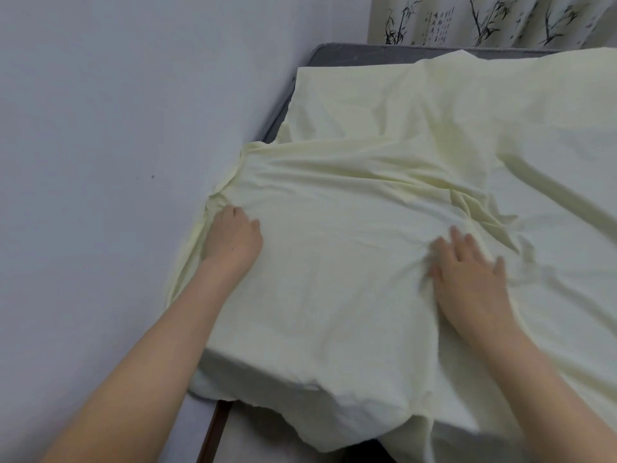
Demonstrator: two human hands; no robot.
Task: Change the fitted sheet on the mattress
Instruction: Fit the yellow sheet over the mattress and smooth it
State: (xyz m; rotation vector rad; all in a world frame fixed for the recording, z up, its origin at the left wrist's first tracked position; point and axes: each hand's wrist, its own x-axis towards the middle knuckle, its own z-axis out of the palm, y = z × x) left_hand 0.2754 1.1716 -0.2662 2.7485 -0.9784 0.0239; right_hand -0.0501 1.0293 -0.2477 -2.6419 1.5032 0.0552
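A pale yellow fitted sheet (384, 202) lies wrinkled over a grey mattress (337, 56), whose far left corner and left edge are bare. The sheet wraps the near left corner. My left hand (232, 240) sits at the mattress's left edge by the wall, fingers curled into bunched sheet fabric. My right hand (467, 272) lies flat on top of the sheet with fingers spread, pressing a cluster of folds.
A plain light wall (117, 128) runs tight along the mattress's left side. A curtain with a bamboo print (494, 20) hangs behind the far end. A dark wooden bed frame edge (213, 429) shows below the near corner.
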